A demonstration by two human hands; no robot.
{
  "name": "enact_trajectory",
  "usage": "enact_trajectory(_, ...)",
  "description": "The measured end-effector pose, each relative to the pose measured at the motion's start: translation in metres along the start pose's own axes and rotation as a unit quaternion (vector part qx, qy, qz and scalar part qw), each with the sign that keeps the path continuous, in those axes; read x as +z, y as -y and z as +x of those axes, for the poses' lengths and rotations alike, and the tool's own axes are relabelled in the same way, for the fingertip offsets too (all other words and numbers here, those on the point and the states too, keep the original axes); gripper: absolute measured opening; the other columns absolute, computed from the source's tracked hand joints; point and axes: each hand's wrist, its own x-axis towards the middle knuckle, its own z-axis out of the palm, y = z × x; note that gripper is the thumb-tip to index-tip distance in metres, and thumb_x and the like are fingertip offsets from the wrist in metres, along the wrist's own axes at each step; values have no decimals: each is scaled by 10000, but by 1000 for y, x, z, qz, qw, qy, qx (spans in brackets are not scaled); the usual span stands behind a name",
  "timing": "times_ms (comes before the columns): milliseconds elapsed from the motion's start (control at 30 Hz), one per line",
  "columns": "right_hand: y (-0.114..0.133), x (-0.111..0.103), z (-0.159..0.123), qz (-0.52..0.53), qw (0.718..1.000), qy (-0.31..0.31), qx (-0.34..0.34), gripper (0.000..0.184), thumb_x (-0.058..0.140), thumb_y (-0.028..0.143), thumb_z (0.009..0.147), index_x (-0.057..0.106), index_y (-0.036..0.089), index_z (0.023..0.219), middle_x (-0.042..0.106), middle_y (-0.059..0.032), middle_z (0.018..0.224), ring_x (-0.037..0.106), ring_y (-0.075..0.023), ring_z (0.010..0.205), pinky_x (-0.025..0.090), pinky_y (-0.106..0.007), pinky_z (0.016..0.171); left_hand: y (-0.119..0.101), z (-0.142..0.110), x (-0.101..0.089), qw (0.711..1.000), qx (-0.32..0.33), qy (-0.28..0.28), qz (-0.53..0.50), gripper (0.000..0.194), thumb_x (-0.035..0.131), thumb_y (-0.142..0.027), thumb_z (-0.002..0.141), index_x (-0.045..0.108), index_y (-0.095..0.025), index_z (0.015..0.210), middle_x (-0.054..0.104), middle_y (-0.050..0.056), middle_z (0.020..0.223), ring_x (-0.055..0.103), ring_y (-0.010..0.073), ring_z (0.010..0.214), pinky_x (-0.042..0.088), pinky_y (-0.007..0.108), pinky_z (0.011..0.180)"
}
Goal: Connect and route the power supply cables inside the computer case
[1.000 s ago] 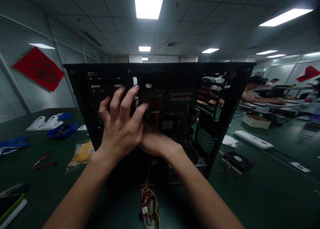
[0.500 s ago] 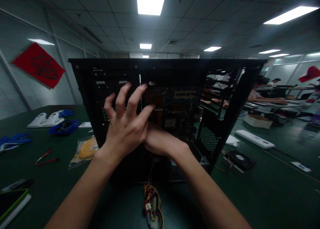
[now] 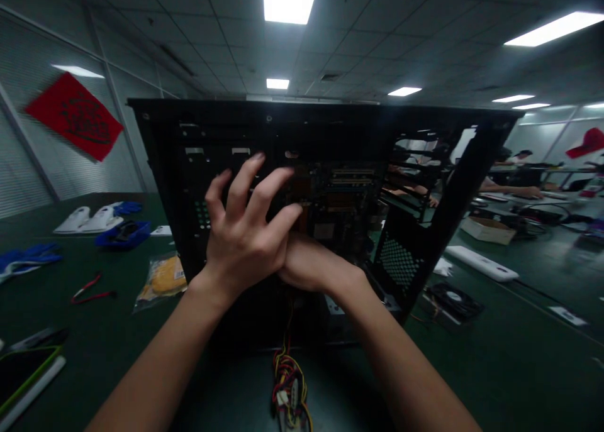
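Note:
A black computer case [image 3: 330, 114] stands upright before me, its open side facing me. Inside it a motherboard [image 3: 325, 231] shows dimly. My left hand [image 3: 252, 224] is in front of the case's left half, fingers spread and bent, holding nothing that I can see. Behind it, my right hand [image 3: 302, 259] reaches into the case; its fingers are hidden by the left hand, so their hold cannot be made out. A bundle of red, yellow and black power cables [image 3: 289, 382] hangs out of the case bottom onto the table.
Left on the green table [image 3: 113, 369] lie a bagged yellow item [image 3: 166, 276], a blue tray [image 3: 123, 234], blue gloves [image 3: 31, 259] and a red-black cable [image 3: 92, 290]. To the right are a fan [image 3: 453, 299], a white power strip [image 3: 481, 263] and an open box [image 3: 488, 229]. People sit beyond.
Both hands have shifted slightly right in view, and the left fingers have curled a little more. The case appears slightly larger and its right edge lies further right.

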Motion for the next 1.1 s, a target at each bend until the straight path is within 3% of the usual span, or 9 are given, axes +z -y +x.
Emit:
enact_trajectory(133, 8, -10, -8, -74, 997, -2, 30, 255, 453, 112, 878, 676, 80, 999, 719, -187, 991, 647, -231, 806, 448, -297, 677, 2, 0, 1, 1000, 7, -19, -4, 160, 553, -219, 875, 675, -239, 977, 550, 56, 1422, 353, 303, 1430, 217, 502, 1157)
enact_trajectory(267, 9, -16, -14, -55, 998, 36, 19, 262, 445, 101, 881, 666, 85, 1022, 721, -156, 916, 623, -194, 703, 406, -278, 601, 4, -1, 1, 999, 24, -24, 23, 155, 589, -201, 843, 684, -242, 959, 568, 65, 1395, 369, 314, 1425, 263, 514, 1142)
enact_trajectory(400, 5, -30, -27, 3, 998, 44, 45, 294, 545, 141, 870, 638, 116, 1148, 715, -137, 1038, 652, -198, 838, 437, -262, 681, 7, -2, 0, 999, 24, -18, 25, 162, 589, -192, 836, 686, -250, 953, 578, 60, 1389, 372, 305, 1426, 278, 522, 1140)
enact_trajectory(467, 3, -42, -38, 13, 992, 83, 91, 285, 618, 173, 833, 672, 151, 1112, 719, -107, 1030, 655, -194, 852, 440, -252, 685, 7, -2, -1, 1000, 20, -14, 6, 175, 587, -175, 829, 686, -256, 949, 581, 60, 1391, 361, 302, 1432, 270, 533, 1144)
enact_trajectory(567, 3, -62, -59, 9, 973, 163, 164, 228, 702, 253, 779, 725, 173, 991, 725, -66, 888, 633, -173, 716, 401, -242, 565, 8, -3, -1, 1000, 9, -10, -24, 184, 586, -156, 820, 689, -256, 935, 579, 53, 1395, 352, 301, 1440, 249, 538, 1155)
enact_trajectory(633, 4, -73, -71, 17, 967, 178, 179, 228, 723, 294, 774, 740, 177, 968, 722, -50, 835, 614, -159, 666, 382, -238, 533, 10, -4, 2, 1000, 9, -14, -26, 179, 591, -152, 816, 694, -252, 923, 583, 51, 1389, 368, 308, 1431, 259, 531, 1146)
enact_trajectory(800, 10, -88, -83, 97, 977, 175, 78, 231, 677, 300, 855, 744, 186, 1044, 739, -36, 891, 646, -146, 733, 437, -223, 618, 19, -8, 9, 1000, 17, -24, -1, 155, 615, -178, 811, 701, -251, 917, 584, 52, 1383, 409, 332, 1403, 307, 524, 1101)
enact_trajectory(933, 17, -93, -81, 134, 988, 77, -15, 244, 627, 240, 907, 710, 192, 1132, 737, -43, 1028, 671, -154, 883, 478, -234, 765, 21, -10, 9, 1000, 15, -26, -7, 143, 626, -196, 808, 706, -248, 915, 584, 56, 1380, 422, 349, 1387, 317, 520, 1082)
enact_trajectory(1100, 20, -103, -86, 171, 984, -14, -57, 208, 567, 256, 955, 705, 167, 1083, 738, -35, 963, 670, -147, 845, 493, -235, 765, 17, -6, 7, 999, 4, -30, -22, 171, 616, -189, 827, 700, -250, 962, 533, 51, 1413, 406, 356, 1386, 317, 526, 1093)
